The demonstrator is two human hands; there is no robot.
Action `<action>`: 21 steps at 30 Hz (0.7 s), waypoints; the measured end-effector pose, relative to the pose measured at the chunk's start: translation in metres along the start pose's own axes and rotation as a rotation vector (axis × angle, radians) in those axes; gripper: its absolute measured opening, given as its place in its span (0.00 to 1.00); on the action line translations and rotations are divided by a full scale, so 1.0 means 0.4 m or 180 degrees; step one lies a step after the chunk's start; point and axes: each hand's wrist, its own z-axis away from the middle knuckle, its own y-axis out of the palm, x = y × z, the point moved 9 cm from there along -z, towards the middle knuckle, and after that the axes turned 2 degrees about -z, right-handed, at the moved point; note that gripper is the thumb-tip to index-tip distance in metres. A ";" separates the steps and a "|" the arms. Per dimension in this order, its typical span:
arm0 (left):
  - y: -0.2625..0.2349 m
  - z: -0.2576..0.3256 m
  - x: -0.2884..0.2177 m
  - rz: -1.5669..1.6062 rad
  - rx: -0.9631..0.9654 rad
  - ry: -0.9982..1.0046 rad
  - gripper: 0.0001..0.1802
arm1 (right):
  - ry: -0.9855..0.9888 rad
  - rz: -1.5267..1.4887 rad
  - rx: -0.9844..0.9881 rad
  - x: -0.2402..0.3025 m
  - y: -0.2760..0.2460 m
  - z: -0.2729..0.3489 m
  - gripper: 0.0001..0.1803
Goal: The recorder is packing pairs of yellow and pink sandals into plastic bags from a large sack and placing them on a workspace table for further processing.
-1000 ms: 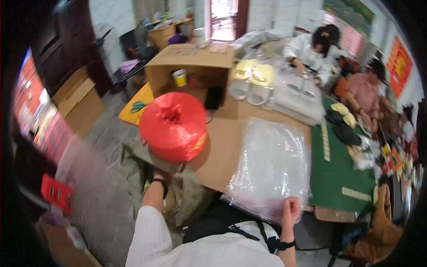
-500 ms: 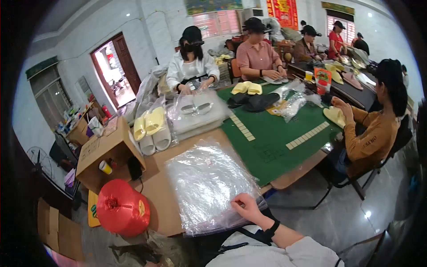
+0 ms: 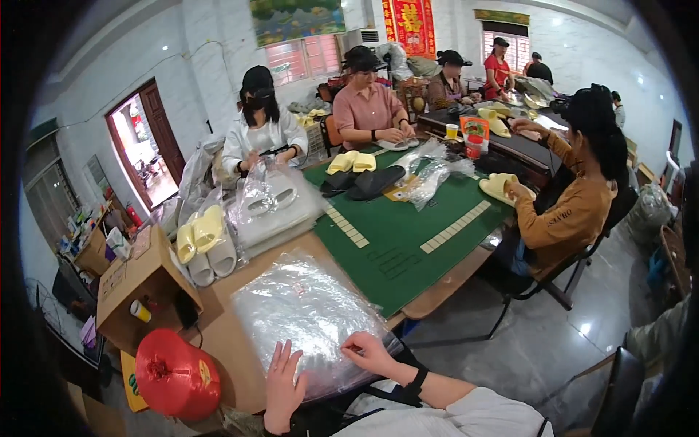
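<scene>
A stack of clear plastic bags (image 3: pixel 298 309) lies on the brown table before me, shiny with reflected light. Over its near left part my left hand (image 3: pixel 285 382) is raised, fingers stretched and apart, with nothing in it. My right hand (image 3: pixel 371 355) is at the stack's near right part, a dark band on its wrist. Its fingers curl toward the thumb in a pinch; whether any plastic is between them is too small to tell. Beyond the stack, bagged yellow and grey slippers (image 3: pixel 211 247) stand next to a pile of clear bags (image 3: pixel 280 222).
A red plastic-wrapped roll (image 3: pixel 177 373) and an open cardboard box (image 3: pixel 145 280) stand at my left. Ahead right, a green table top (image 3: pixel 393 244) bears black slippers (image 3: pixel 375 182) and yellow ones. Several people work around the tables; one in an orange top (image 3: pixel 564 229) sits at the right.
My left hand has come into view over the bags, fingers spread. My right hand stays curled at the stack. The view has turned right; the person in orange now reaches out an arm.
</scene>
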 end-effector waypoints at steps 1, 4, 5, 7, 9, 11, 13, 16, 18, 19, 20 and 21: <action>0.028 -0.021 -0.005 -0.0079 0.0012 0.0154 0.28 | 0.0009 0.0068 -0.0065 -0.003 -0.006 0.003 0.06; 0.123 -0.026 0.049 -0.0276 0.0110 0.0239 0.30 | 0.0005 0.0083 -0.0099 0.006 -0.010 0.005 0.06; 0.147 -0.012 0.082 -0.0301 0.0201 0.0009 0.31 | 0.0014 0.0080 -0.0097 0.006 -0.009 0.005 0.06; 0.174 0.003 0.116 -0.0325 0.0317 -0.0225 0.32 | -0.0056 0.0220 -0.0030 0.012 -0.006 0.004 0.06; 0.166 0.000 0.111 -0.0292 0.0167 -0.0219 0.34 | -0.0077 0.0210 -0.0068 0.011 -0.011 0.002 0.06; 0.168 0.000 0.113 -0.0273 0.0132 -0.0245 0.34 | -0.0116 0.0296 0.0007 0.016 -0.011 -0.002 0.04; 0.166 0.003 0.115 -0.0256 0.0095 -0.0270 0.34 | 0.0084 -0.0084 0.0115 0.014 -0.015 0.002 0.04; 0.159 0.010 0.117 -0.0209 0.0017 -0.0284 0.34 | 0.0242 -0.0825 0.0174 0.002 -0.030 0.022 0.04; 0.155 0.009 0.113 -0.0188 -0.0027 -0.0240 0.34 | 0.0209 -0.1183 0.0162 -0.001 -0.060 0.038 0.04; 0.152 0.007 0.114 -0.0181 -0.0044 -0.0284 0.34 | -0.0006 -0.0831 -0.0088 0.007 -0.104 0.045 0.04; 0.151 0.007 0.111 -0.0158 -0.0014 -0.0278 0.33 | -0.0219 -0.0480 -0.0331 0.020 -0.143 0.056 0.04; 0.151 0.007 0.108 -0.0133 0.0017 -0.0272 0.32 | -0.0135 -0.0343 -0.0490 0.011 -0.177 0.054 0.04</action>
